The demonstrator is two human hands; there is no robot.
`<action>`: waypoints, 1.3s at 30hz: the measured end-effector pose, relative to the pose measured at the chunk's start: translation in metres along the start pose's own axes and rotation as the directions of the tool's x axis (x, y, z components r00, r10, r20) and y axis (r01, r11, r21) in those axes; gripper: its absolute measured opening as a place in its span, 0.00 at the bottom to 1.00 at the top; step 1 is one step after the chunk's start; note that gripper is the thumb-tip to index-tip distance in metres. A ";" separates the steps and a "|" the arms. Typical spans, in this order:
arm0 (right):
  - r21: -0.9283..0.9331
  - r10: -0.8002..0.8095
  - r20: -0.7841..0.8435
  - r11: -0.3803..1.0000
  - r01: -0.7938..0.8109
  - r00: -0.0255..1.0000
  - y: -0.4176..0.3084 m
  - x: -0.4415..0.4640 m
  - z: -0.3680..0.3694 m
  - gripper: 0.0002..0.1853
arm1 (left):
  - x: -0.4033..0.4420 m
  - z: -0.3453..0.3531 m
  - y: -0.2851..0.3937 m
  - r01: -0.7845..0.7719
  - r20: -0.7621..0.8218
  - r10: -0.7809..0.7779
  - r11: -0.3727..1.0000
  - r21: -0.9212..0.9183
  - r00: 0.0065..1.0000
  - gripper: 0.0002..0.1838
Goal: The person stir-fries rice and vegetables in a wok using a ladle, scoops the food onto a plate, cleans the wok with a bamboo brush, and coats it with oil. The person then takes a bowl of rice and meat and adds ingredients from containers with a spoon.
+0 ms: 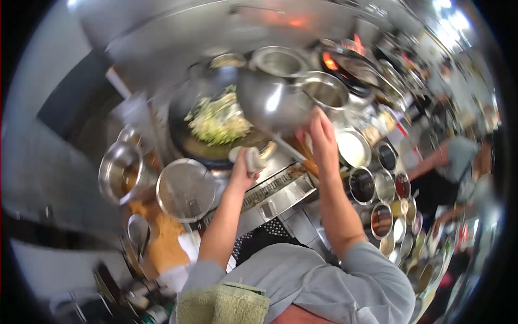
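Observation:
A steel bowl point(270, 102), blurred by motion, is tipped over the left wok point(178, 127). Pale green chopped vegetables point(218, 124) are in the wok, some heaped up toward the bowl's rim. My right hand point(321, 135) is closed on the bowl's right edge. Below that hand, a long-handled metal tool point(288, 148) with a wooden grip slants across the wok's near side; its head is hidden. Closed round a folded whitish cloth point(249, 158), my left hand point(245, 173) is at the wok's near rim. The cloth hides what lies under it.
Steel pots point(324, 89) stand behind and right of the wok. Flames rise by a second wok point(350, 67). A strainer point(186, 189) and a steel pot point(121, 173) are at left. Several sauce containers point(382, 218) line the right, where another person point(453, 156) stands.

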State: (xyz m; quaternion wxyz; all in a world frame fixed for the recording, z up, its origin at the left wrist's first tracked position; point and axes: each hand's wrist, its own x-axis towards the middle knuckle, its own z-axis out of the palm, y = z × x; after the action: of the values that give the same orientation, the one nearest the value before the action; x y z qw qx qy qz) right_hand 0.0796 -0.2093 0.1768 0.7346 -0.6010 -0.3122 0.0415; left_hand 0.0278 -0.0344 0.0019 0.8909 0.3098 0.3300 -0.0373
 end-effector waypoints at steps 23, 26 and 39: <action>0.161 -0.491 -0.706 0.589 -0.792 -0.509 -0.101 -0.651 -0.181 0.23 | 0.034 0.060 -0.065 -0.080 0.109 0.046 0.939 0.336 0.993 0.28; -0.106 -0.529 -0.811 0.555 -0.825 -0.251 -0.069 -0.623 -0.206 0.17 | 0.033 0.054 -0.052 -0.106 0.087 0.082 0.946 0.308 0.993 0.29; -0.585 -0.284 -0.807 0.494 -0.643 0.517 0.012 -0.368 -0.441 0.40 | 0.039 -0.016 0.012 -0.174 0.002 0.177 0.962 0.209 0.984 0.25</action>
State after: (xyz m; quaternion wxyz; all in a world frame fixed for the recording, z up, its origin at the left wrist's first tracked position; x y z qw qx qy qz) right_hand 0.0128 -0.7448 -0.0209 0.3808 -0.8503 0.1782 -0.3165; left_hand 0.0528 -0.0101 -0.0247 0.8505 0.4299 0.3029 0.0100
